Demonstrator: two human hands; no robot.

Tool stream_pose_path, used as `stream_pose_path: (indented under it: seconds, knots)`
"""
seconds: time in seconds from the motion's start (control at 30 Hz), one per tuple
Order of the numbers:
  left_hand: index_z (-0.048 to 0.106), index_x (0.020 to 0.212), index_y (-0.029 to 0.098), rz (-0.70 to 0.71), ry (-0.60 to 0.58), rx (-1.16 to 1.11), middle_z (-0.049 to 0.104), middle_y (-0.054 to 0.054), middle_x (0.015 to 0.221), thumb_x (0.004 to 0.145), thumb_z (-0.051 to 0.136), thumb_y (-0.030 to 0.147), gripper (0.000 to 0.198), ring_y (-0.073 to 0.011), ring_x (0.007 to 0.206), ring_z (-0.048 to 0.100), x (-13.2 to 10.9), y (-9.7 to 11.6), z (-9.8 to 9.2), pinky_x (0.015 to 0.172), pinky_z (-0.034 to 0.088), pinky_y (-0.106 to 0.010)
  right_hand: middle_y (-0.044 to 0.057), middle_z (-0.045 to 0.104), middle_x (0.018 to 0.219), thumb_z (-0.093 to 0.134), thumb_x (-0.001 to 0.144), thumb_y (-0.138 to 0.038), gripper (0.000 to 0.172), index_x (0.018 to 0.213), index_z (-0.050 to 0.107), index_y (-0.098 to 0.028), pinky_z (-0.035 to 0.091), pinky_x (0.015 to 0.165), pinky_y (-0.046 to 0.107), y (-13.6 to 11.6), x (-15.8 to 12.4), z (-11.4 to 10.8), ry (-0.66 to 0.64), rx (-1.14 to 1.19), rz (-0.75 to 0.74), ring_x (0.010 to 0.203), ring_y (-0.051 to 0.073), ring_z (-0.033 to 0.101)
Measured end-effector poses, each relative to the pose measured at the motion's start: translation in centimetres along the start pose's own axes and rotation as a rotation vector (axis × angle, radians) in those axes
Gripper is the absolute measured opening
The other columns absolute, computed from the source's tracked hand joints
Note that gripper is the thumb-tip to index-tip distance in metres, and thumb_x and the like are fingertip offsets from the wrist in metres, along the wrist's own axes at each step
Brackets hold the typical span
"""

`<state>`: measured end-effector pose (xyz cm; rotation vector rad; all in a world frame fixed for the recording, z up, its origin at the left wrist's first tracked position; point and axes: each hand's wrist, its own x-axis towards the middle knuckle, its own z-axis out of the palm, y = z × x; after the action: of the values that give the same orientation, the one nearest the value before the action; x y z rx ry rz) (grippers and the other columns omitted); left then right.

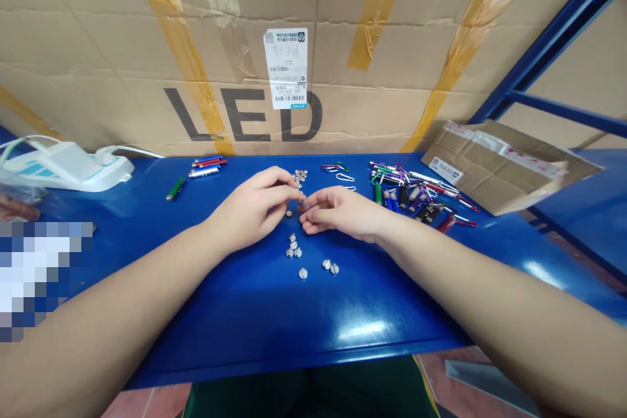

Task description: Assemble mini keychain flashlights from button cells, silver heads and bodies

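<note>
My left hand point(257, 209) and my right hand point(340, 212) meet fingertip to fingertip over the middle of the blue table point(235, 313). Both are closed in a pinch around something small, too hidden to name. Just behind my left fingers lies a cluster of button cells point(300, 176), partly covered by that hand. One more small round cell point(289, 213) sits between the hands on the tabletop. Nearer to me are several silver slotted screw caps point(294, 245), with a single cap point(303, 273) and a pair of caps point(330, 266) apart from them.
Small metal flashlights with carabiners point(406, 192) are heaped at right, beside an open cardboard box point(494, 160). Loose carabiners point(343, 175) lie behind my right hand. At left are a green tube point(175, 189), more tubes point(206, 167) and a white power strip point(73, 166). A large carton point(343, 104) stands behind.
</note>
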<state>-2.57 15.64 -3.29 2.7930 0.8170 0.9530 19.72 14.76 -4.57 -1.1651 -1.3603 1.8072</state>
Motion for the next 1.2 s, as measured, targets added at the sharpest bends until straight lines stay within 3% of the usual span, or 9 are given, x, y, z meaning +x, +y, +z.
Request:
stream_pose_path:
  seconds: [0.17, 0.3, 0.4, 0.53, 0.7, 0.8, 0.97, 1.07, 1.2]
  knots:
    - [0.071, 0.103, 0.019, -0.199, -0.037, -0.029, 0.068, -0.007, 0.102, 0.095, 0.056, 0.022, 0.017, -0.0200, 0.092, 0.066, -0.1, -1.0, -0.1, 0.081, 0.055, -0.033, 0.004, 0.075, 0.076, 0.068, 0.084, -0.003, 0.014, 0.092, 0.068, -0.015, 0.063, 0.064, 0.024, 0.1, 0.2, -0.6, 0.067, -0.313, -0.147, 0.064, 0.013, 0.073]
    - [0.063, 0.093, 0.020, -0.315, -0.148, -0.015, 0.067, -0.003, 0.088, 0.092, 0.062, 0.033, 0.013, -0.0190, 0.076, 0.062, -0.3, -1.6, -0.1, 0.069, 0.049, -0.031, 0.005, 0.074, 0.087, 0.067, 0.087, -0.007, 0.013, 0.095, 0.073, -0.016, 0.059, 0.078, 0.034, -0.2, -0.1, -1.0, 0.181, -0.834, -0.394, 0.077, 0.017, 0.069]
    - [0.058, 0.087, 0.021, -0.386, -0.194, 0.022, 0.066, -0.001, 0.079, 0.092, 0.060, 0.037, 0.017, -0.0181, 0.067, 0.059, -0.3, -1.8, -0.1, 0.064, 0.043, -0.030, 0.009, 0.071, 0.102, 0.067, 0.093, -0.015, 0.019, 0.107, 0.079, -0.017, 0.053, 0.093, 0.040, -0.2, -0.1, -0.7, 0.138, -1.171, -0.640, 0.097, 0.023, 0.065]
    - [0.057, 0.084, 0.021, -0.442, -0.142, 0.063, 0.065, -0.001, 0.075, 0.090, 0.060, 0.036, 0.016, -0.0175, 0.064, 0.056, -0.3, -2.0, -0.2, 0.061, 0.040, -0.029, 0.014, 0.070, 0.112, 0.057, 0.103, -0.025, 0.030, 0.123, 0.078, -0.019, 0.047, 0.094, 0.044, 0.4, 0.6, 0.1, 0.076, -1.412, -0.761, 0.103, 0.028, 0.057]
    - [0.059, 0.087, 0.021, -0.444, -0.147, 0.015, 0.067, -0.001, 0.077, 0.088, 0.061, 0.036, 0.015, -0.0176, 0.065, 0.057, -0.3, -2.0, -0.4, 0.064, 0.042, -0.030, 0.011, 0.073, 0.106, 0.063, 0.101, -0.028, 0.022, 0.109, 0.082, -0.021, 0.044, 0.091, 0.043, 0.2, 0.8, 0.4, 0.005, -1.490, -0.798, 0.099, 0.027, 0.057]
    - [0.061, 0.090, 0.021, -0.480, -0.157, -0.038, 0.067, -0.001, 0.078, 0.088, 0.062, 0.039, 0.018, -0.0182, 0.067, 0.059, -0.3, -2.0, -0.4, 0.065, 0.044, -0.031, 0.009, 0.075, 0.099, 0.066, 0.099, -0.022, 0.016, 0.100, 0.081, -0.018, 0.046, 0.091, 0.040, -0.3, 0.5, 0.3, -0.086, -1.464, -0.816, 0.094, 0.023, 0.060]
    - [0.067, 0.117, 0.020, -0.524, -0.157, -0.172, 0.072, -0.004, 0.094, 0.089, 0.063, 0.045, 0.038, -0.0202, 0.076, 0.065, -0.4, -2.2, -0.1, 0.072, 0.051, -0.034, 0.008, 0.074, 0.094, 0.069, 0.091, -0.013, 0.010, 0.094, 0.077, -0.016, 0.050, 0.088, 0.034, -0.9, 0.1, 0.2, -0.173, -1.409, -0.750, 0.093, 0.022, 0.065]
    - [0.071, 0.115, 0.020, -0.528, -0.152, -0.189, 0.074, -0.006, 0.099, 0.089, 0.063, 0.049, 0.040, -0.0221, 0.081, 0.067, -0.4, -2.3, 0.0, 0.075, 0.052, -0.036, 0.006, 0.073, 0.089, 0.070, 0.085, -0.010, 0.008, 0.087, 0.075, -0.017, 0.050, 0.078, 0.032, -1.1, -0.1, 0.0, -0.133, -1.409, -0.705, 0.085, 0.021, 0.066]
    - [0.075, 0.114, 0.021, -0.529, -0.143, -0.273, 0.076, -0.007, 0.108, 0.091, 0.064, 0.052, 0.040, -0.0248, 0.093, 0.070, -0.5, -2.3, 0.0, 0.083, 0.054, -0.039, 0.003, 0.073, 0.084, 0.068, 0.082, -0.007, 0.013, 0.086, 0.073, -0.017, 0.050, 0.073, 0.030, -1.2, -0.3, -0.6, 0.048, -1.240, -0.770, 0.075, 0.017, 0.066]
